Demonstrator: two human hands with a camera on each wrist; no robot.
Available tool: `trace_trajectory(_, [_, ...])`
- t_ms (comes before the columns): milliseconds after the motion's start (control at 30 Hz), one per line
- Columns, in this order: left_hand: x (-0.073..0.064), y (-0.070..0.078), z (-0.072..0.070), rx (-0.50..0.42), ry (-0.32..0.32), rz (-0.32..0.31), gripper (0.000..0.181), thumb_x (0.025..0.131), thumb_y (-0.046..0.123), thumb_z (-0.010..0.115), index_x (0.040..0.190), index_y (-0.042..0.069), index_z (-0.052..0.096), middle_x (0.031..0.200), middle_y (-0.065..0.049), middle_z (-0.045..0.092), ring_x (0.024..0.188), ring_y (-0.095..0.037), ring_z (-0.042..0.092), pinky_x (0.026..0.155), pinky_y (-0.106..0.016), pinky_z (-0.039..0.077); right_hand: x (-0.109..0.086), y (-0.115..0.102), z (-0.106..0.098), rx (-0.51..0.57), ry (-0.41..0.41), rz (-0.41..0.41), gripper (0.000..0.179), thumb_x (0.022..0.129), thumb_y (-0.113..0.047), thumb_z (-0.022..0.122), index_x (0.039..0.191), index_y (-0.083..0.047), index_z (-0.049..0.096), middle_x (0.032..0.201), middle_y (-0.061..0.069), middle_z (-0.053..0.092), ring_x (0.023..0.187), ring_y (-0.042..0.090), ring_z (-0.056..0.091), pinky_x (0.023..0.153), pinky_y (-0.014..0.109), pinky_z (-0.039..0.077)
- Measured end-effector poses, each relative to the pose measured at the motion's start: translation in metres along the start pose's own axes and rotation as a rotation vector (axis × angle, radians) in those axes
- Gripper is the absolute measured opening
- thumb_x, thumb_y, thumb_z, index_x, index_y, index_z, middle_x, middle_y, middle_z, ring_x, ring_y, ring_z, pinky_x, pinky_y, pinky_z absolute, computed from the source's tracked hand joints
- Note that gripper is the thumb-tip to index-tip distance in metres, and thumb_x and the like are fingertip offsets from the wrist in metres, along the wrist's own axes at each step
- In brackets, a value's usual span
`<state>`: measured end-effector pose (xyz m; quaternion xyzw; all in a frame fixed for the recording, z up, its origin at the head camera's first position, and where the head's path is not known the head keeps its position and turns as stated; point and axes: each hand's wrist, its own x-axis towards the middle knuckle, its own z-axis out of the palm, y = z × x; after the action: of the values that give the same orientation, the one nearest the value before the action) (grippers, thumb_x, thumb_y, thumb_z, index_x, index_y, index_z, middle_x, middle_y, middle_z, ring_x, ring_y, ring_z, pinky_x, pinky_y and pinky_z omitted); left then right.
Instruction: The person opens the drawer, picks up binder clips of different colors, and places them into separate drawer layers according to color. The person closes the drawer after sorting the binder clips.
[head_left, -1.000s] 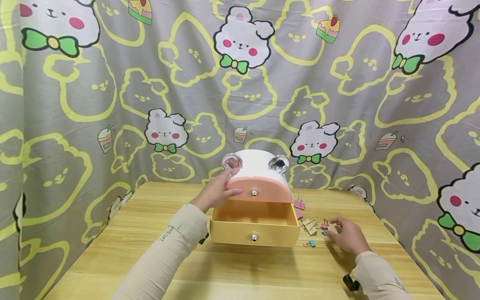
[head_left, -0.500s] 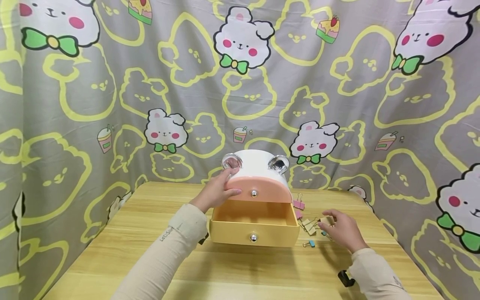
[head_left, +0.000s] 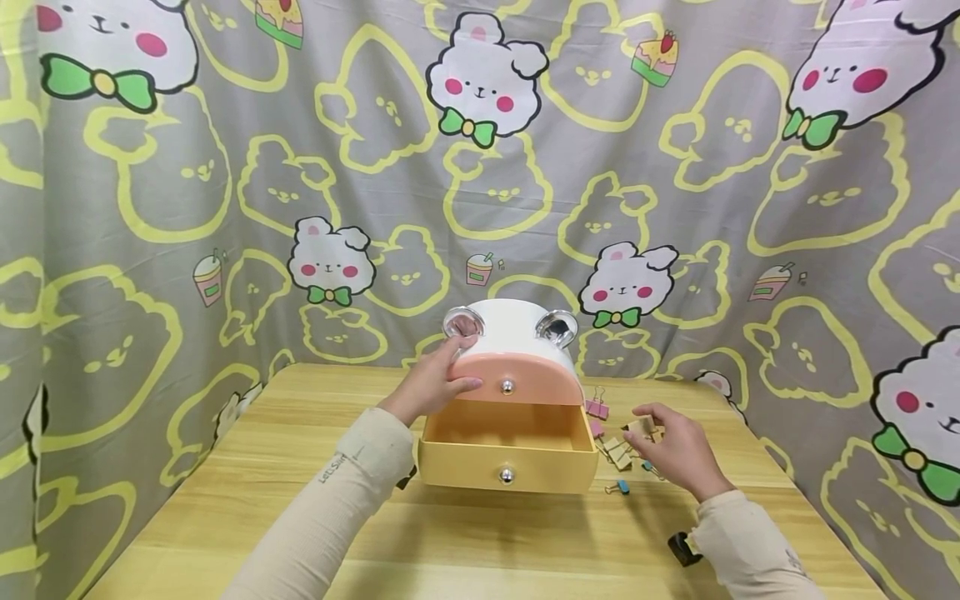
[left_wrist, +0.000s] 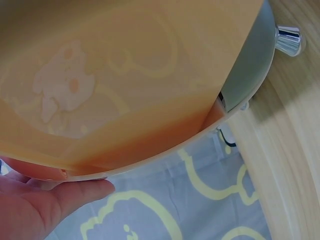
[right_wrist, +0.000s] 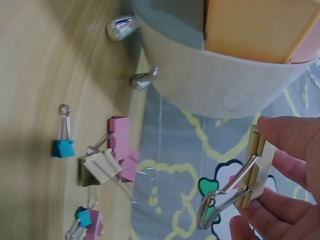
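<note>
My left hand (head_left: 427, 385) holds the left side of a small drawer box, thumb on the pink top drawer (head_left: 480, 377) and fingers by the silver left ear (head_left: 465, 321). Below it the yellow drawer (head_left: 465, 467) is pulled out, and its visible inside holds nothing. In the right wrist view, my right hand (right_wrist: 290, 175) pinches a pale yellow binder clip (right_wrist: 253, 165) between thumb and fingers, its wire handles pointing away from the palm. That hand (head_left: 682, 450) is raised over the loose clips, right of the yellow drawer.
Loose binder clips lie right of the box: pink (right_wrist: 120, 137), pale yellow (right_wrist: 102, 165) and blue (right_wrist: 63, 148). Another blue clip (right_wrist: 83, 216) lies beside a pink one. The wooden table (head_left: 337, 533) meets a patterned curtain (head_left: 405, 192) at the back.
My right hand has lifted from the clips on the table with the pale yellow binder clip and moved left toward the drawer box. The left hand and the box stay put.
</note>
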<state>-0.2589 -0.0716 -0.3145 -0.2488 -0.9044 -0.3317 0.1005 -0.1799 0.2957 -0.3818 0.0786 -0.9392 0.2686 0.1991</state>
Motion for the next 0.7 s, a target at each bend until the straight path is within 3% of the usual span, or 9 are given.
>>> trace_trajectory(700, [-0.001, 0.001, 0.000, 0.003, -0.006, -0.010, 0.069, 0.085, 0.029, 0.075, 0.143, 0.015, 0.041, 0.134, -0.016, 0.053, 0.120, -0.034, 0.050, 0.102, -0.050, 0.037, 0.010, -0.036, -0.005, 0.034, 0.086, -0.088, 0.033, 0.084, -0.020, 0.076, 0.112, -0.005, 0.066, 0.108, 0.018, 0.067, 0.093, 0.044, 0.064, 0.078, 0.056, 0.050])
